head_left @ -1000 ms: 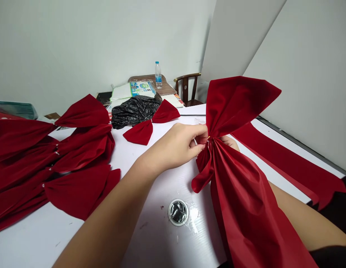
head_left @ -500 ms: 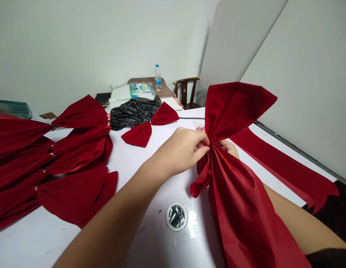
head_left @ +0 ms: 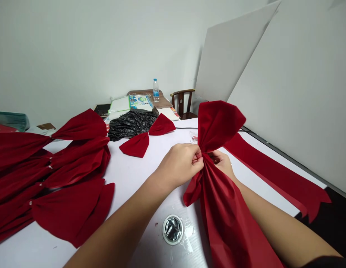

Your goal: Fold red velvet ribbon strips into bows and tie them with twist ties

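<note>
A large red fabric bow [head_left: 227, 208] is gathered tight at its middle, its upper loop standing up and its long tail hanging toward me. My left hand [head_left: 186, 160] pinches the gathered middle from the left, thumb and fingers pressed together. Behind the fabric on the right, my right hand [head_left: 221, 162] has its fingers curled at the same gather, partly covered by the cloth. Whatever fine tie may be at the knot is too small to make out. A smaller red bow [head_left: 161, 124] lies beyond my left hand.
Several finished-looking red bows [head_left: 75, 208] overlap at the left. A roll of tape [head_left: 173, 229] lies near me on the white table [head_left: 139, 175]. Long red ribbon strips [head_left: 276, 171] stretch along the right edge. Behind are a black plastic bag [head_left: 130, 124], a water bottle [head_left: 155, 91] and a chair [head_left: 184, 102].
The view has tilted up slightly. The bow's upper loop has turned and looks narrower, and more of my right hand and forearm shows. Both hands stay at the gather.
</note>
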### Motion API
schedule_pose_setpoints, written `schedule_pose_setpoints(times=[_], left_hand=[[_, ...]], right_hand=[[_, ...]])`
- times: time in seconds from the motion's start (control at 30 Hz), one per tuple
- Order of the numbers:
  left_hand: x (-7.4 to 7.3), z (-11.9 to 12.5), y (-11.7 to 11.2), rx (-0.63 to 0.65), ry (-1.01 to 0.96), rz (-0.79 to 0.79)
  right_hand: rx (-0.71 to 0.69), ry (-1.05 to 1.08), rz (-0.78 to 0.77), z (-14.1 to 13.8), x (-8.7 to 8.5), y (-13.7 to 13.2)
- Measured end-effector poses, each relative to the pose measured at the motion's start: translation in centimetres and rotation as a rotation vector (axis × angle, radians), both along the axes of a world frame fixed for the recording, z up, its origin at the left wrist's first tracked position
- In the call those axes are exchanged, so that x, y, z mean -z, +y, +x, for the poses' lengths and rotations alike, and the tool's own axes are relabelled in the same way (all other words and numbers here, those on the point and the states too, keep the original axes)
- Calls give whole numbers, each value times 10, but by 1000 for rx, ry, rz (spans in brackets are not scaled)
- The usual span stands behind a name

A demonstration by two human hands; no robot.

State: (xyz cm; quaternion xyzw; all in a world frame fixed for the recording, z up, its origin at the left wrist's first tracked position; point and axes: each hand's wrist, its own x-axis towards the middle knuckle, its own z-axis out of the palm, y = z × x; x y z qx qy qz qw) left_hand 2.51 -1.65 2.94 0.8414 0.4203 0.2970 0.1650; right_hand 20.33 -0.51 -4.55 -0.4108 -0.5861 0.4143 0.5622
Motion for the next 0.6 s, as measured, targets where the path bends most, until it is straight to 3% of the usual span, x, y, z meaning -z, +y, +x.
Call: schedule_pose_setpoints(times=[0.37, 0.6], left_hand=[[-5, -2, 5, -135, 112, -28], [1, 2, 4, -200, 106, -3]], right_hand=[[-32, 19, 39, 0, -2, 2], [-25, 29, 15, -3, -3, 1]])
